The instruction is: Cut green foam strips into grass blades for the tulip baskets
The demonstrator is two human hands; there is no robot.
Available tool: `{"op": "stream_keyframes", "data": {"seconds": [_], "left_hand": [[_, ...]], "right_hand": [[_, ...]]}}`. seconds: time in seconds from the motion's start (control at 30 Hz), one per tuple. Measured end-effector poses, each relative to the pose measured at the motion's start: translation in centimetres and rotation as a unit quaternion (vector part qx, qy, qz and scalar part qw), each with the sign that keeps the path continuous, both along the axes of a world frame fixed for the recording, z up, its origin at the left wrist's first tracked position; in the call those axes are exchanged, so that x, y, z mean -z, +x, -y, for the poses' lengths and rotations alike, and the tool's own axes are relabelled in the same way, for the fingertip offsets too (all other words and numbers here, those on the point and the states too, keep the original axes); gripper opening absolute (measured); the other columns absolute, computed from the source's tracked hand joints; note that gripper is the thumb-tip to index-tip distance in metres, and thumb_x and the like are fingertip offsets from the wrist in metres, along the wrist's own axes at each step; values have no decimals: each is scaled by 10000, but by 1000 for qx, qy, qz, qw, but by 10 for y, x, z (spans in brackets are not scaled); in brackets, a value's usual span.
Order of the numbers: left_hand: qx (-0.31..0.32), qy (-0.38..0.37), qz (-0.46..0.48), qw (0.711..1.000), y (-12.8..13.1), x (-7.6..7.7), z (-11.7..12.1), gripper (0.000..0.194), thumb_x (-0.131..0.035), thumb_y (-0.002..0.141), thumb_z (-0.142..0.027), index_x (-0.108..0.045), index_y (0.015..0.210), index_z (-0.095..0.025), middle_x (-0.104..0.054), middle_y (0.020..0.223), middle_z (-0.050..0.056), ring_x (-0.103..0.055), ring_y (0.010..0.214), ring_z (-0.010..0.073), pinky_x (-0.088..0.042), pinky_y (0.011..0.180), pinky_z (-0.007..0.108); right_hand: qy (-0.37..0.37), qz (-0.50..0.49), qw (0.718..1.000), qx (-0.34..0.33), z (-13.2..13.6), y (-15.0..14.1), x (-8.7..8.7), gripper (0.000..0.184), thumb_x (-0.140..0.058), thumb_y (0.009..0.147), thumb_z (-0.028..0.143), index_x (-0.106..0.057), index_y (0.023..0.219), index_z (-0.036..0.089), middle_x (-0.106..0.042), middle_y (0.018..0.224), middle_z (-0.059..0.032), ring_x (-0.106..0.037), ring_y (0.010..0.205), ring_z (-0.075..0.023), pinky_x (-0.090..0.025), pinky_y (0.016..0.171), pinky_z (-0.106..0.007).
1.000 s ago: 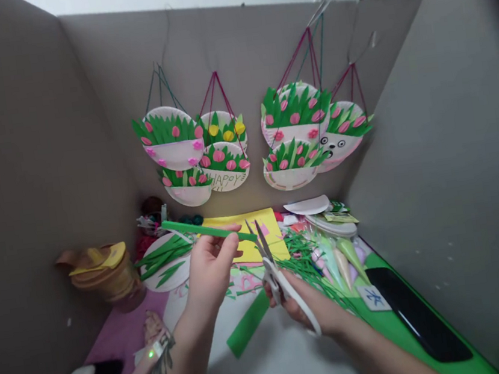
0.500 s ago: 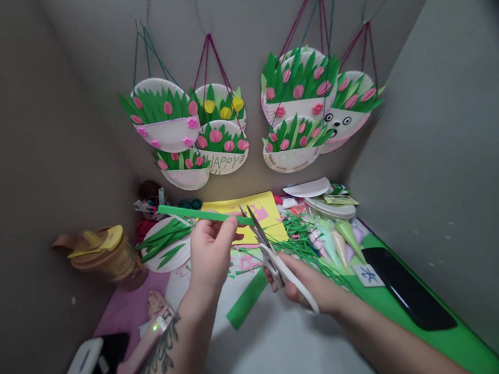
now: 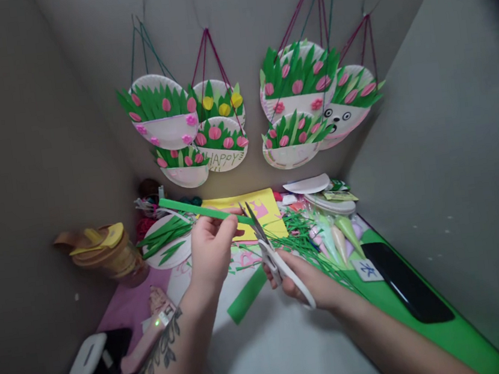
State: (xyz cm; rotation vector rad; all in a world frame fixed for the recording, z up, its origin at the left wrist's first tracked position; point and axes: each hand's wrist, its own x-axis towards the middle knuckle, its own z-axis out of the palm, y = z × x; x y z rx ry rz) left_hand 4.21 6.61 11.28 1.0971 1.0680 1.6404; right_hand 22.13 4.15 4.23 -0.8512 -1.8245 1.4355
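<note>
Between the thumb and fingers of my left hand (image 3: pixel 213 243) is a long green paper strip (image 3: pixel 183 206), slanting down to the right. My right hand (image 3: pixel 295 278) grips white-handled scissors (image 3: pixel 281 265), their blades parted and pointing up and away from me. The strip's right end lies at the blades; whether it sits between them is hard to make out. Below the scissors, a wider green paper piece (image 3: pixel 247 296) rests on the white work surface (image 3: pixel 256 356). Thin green paper scraps (image 3: pixel 303 235) lie heaped beyond my right hand.
Leaf-shaped green cuttings lie on a white paper plate (image 3: pixel 156 259) at left, near a lidded cup (image 3: pixel 107 256). Yellow paper (image 3: pixel 264 200) is at the back. A black phone-like slab (image 3: pixel 409 282) lies at right. Decorated paper-plate baskets (image 3: pixel 165 130) hang on the wall.
The view has shifted slightly. The hands, the strip and the scissors keep nearly the same positions, with the blades still parted near the strip's end.
</note>
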Motion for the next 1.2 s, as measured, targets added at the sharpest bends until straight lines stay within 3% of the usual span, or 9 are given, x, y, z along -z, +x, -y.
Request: {"op": "stream_keyframes", "data": {"seconds": [0.37, 0.63, 0.93, 1.2], "left_hand": [[-2, -3, -7, 1000, 1, 3, -1, 155, -651, 735, -281, -638, 815, -149, -691, 876, 33, -624, 715, 128, -547, 600, 233], [3, -3, -15, 1000, 1, 1, -1, 143, -646, 733, -280, -641, 805, -157, -695, 873, 27, -626, 707, 127, -540, 601, 228], [2, -23, -38, 999, -4, 0, -3, 249, -677, 721, -345, -633, 830, -126, -691, 848, 55, -643, 692, 141, -538, 594, 238], [19, -23, -59, 998, -8, 1, -4, 274, -677, 739, -396, -557, 722, -149, -646, 724, 8, -625, 627, 122, -528, 557, 232]], "right_hand": [[-33, -5, 999, 10, 1, -1, -4, 456, -650, 717, 585, -491, 871, 187, -520, 852, -30, -480, 711, -144, -441, 672, -293], [-41, 0, 999, 21, 1, -3, -8, 474, -658, 696, 596, -500, 883, 190, -511, 808, -20, -482, 702, -152, -434, 660, -294], [-34, 2, 999, 16, 0, 2, 2, 497, -641, 708, 613, -516, 935, 189, -498, 819, -22, -459, 682, -144, -428, 639, -285], [-53, 3, 998, 22, 0, 4, 2, 457, -678, 694, 563, -541, 931, 197, -493, 771, -10, -446, 667, -145, -424, 609, -272]]}}
